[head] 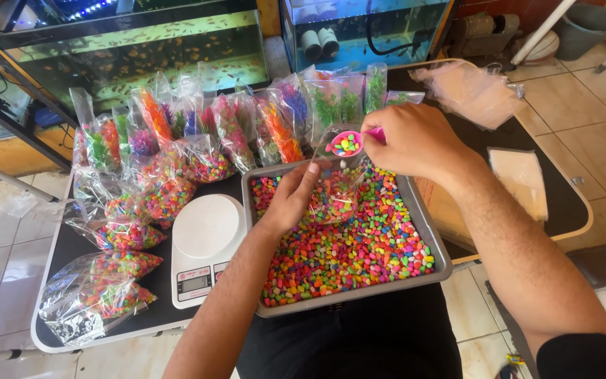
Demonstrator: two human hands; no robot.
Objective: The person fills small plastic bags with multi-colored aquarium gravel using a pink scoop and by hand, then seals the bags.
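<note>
1. Tiled floor surrounds a dark table (pixel 106 330) that stands in front of two fish tanks (pixel 142 52).
2. The right hand (pixel 408 140) is closed on the handle of a pink scoop (pixel 348 143), which is heaped with coloured pebbles and held just above the mouth of a clear plastic bag (pixel 334 189).
3. The left hand (pixel 290 200) pinches the near edge of that bag between thumb and fingers, holding it upright and open; the bag is already partly full of pebbles.
4. The bag stands inside a grey metal tray (pixel 440 245), which is filled with loose multicoloured pebbles (pixel 359 253) and sits at the table's front edge.
5. Just left of the tray sits a white digital scale (pixel 205 238), its round platform bare.
6. Further left and behind lie many filled pebble bags (pixel 128 235), and packets of plastic aquarium plants (pixel 275 116) stand in a row at the back.
7. To the right, empty clear bags (pixel 471 91) lie on the table.
</note>
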